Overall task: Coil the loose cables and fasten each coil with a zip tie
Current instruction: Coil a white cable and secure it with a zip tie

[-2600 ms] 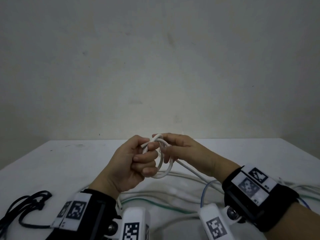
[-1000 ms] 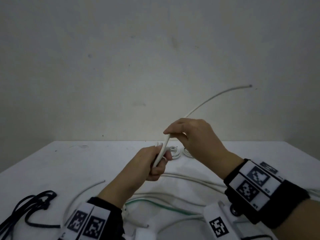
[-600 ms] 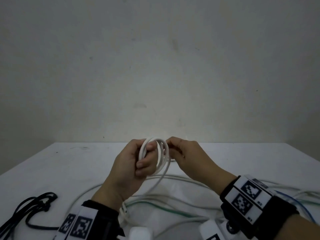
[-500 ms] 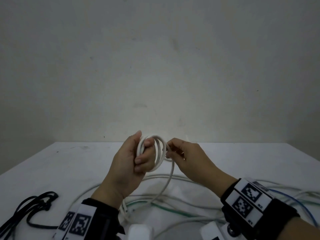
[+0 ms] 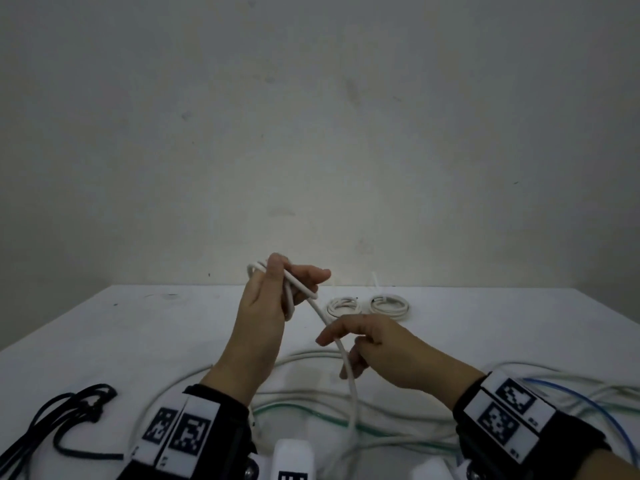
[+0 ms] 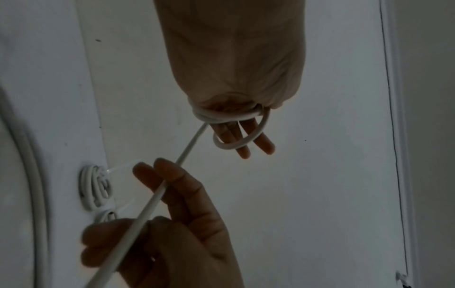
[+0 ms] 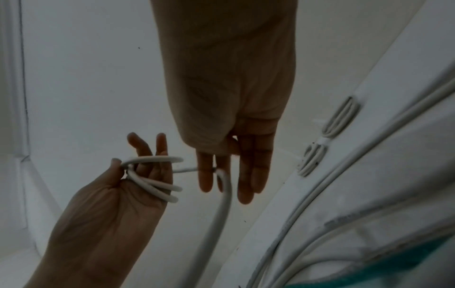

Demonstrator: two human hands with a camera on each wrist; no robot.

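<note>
White cable [image 5: 346,362]; black cord [image 5: 65,424]; white table [image 5: 138,327].

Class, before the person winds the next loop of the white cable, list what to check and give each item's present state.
1. Loops held in left hand: ok, thumb pins the white cable coil.
2. Right hand guiding the strand: ok, it runs between the fingers.
3. Strand between hands free of knots: ok.
4. Slack left on the table: ok, cable trails down.
5. Tail free of the other loose cables: cannot tell.
6. Zip tie within reach: cannot tell; the only ties seen fasten the finished coils.
</note>
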